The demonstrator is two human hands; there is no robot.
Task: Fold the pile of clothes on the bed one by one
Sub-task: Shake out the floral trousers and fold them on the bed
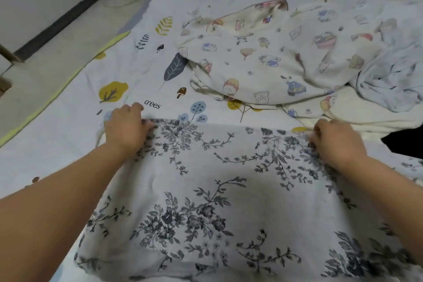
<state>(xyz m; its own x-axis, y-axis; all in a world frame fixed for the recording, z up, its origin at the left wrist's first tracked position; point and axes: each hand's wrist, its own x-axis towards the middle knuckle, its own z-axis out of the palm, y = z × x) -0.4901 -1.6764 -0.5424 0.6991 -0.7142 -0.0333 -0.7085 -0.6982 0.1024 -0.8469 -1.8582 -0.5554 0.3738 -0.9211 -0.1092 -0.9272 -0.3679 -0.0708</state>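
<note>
floral garment (pixel 206 190): near hem cut off by bottom edge below both grips | fingertips of left hand (pixel 126 128) and right hand (pixel 336 142): tucked into cloth, unseen | dark item (pixel 405 142) right of right grip: unidentifiable

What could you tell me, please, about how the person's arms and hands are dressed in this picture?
Both forearms are bare, with no sleeve in view. The left hand and the right hand wear no gloves, and no watch, bracelet or ring shows on wrists or fingers.

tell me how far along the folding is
No folded stack shows anywhere. In hand: the left hand and right hand grip the far edge of the floral garment, spread flat. Left: the cartoon-print cloth and pale blue garment lie crumpled.
</note>
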